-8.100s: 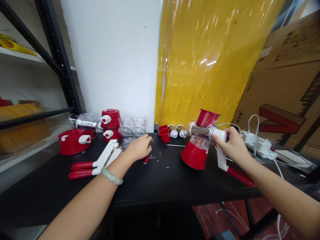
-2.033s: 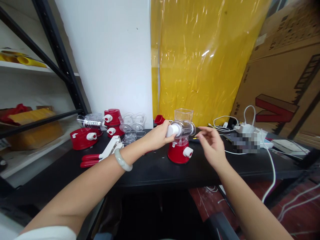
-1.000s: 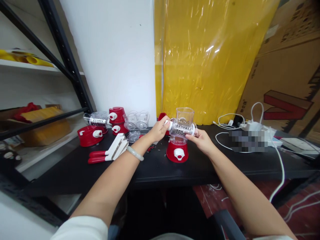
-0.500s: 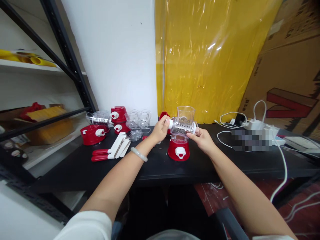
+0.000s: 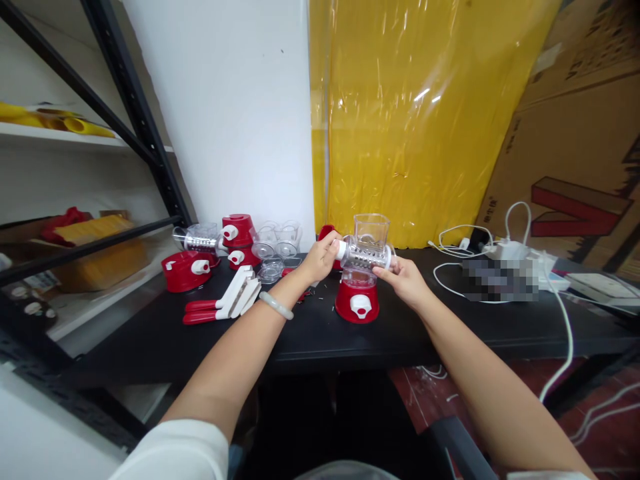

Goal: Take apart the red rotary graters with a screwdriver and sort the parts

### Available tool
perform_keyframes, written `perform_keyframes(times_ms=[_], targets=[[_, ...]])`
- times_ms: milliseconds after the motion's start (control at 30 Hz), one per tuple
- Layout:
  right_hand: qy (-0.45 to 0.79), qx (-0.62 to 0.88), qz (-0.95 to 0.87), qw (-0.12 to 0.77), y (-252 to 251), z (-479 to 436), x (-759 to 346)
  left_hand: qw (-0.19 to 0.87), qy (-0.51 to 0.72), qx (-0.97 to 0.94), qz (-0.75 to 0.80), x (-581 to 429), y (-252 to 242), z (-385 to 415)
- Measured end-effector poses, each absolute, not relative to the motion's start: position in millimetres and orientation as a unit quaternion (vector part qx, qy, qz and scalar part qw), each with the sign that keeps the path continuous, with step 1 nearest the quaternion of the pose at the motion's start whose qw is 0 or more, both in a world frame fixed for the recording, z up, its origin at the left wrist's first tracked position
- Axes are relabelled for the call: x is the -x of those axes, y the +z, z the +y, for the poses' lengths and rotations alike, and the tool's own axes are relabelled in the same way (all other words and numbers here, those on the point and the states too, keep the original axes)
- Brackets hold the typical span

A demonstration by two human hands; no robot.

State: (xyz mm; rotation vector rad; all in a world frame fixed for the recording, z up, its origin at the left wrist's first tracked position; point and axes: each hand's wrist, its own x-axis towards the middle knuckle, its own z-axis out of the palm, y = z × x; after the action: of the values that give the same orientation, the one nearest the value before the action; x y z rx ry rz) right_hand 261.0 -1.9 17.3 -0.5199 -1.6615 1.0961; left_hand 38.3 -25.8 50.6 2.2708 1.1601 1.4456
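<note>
In front of me a rotary grater stands upright, with a red base (image 5: 350,301) and a clear plastic housing (image 5: 373,225) on top. A perforated metal grater drum (image 5: 367,256) lies sideways in the housing. My left hand (image 5: 321,257) pinches the white hub at the drum's left end. My right hand (image 5: 407,281) is closed on the drum's white rim on the right, thumb in front; its other fingers are partly hidden. A white knob (image 5: 361,306) faces me on the base.
At left are stacked red bases (image 5: 237,230), another red base (image 5: 180,272), clear housings (image 5: 277,241) and white crank handles with red grips (image 5: 205,311). Small bits lie behind my left wrist. White cables and a power strip (image 5: 554,282) are at right on the black table (image 5: 310,340).
Both hands keep their hold on the drum with hardly any movement. My left forearm has shifted very slightly left, and the view has moved a little.
</note>
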Motion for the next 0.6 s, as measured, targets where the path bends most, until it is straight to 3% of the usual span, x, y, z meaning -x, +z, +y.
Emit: perform_keyframes(times_ms=[200,400,600], targets=[[0.457,0.212,-0.68,0.533,14.7,-1.2,-259.5,0.057,0.569,-0.718,0.396,-45.8,36.7,-20.7],[0.477,0.203,-0.667,0.534,13.7,0.4,-260.2,0.103,0.489,-0.78,0.377,-37.8,50.7,-24.1],[0.485,0.2,-0.66,0.537,13.6,0.0,-258.3,0.078,0.553,-0.73,0.394,-43.3,40.1,-21.6]])
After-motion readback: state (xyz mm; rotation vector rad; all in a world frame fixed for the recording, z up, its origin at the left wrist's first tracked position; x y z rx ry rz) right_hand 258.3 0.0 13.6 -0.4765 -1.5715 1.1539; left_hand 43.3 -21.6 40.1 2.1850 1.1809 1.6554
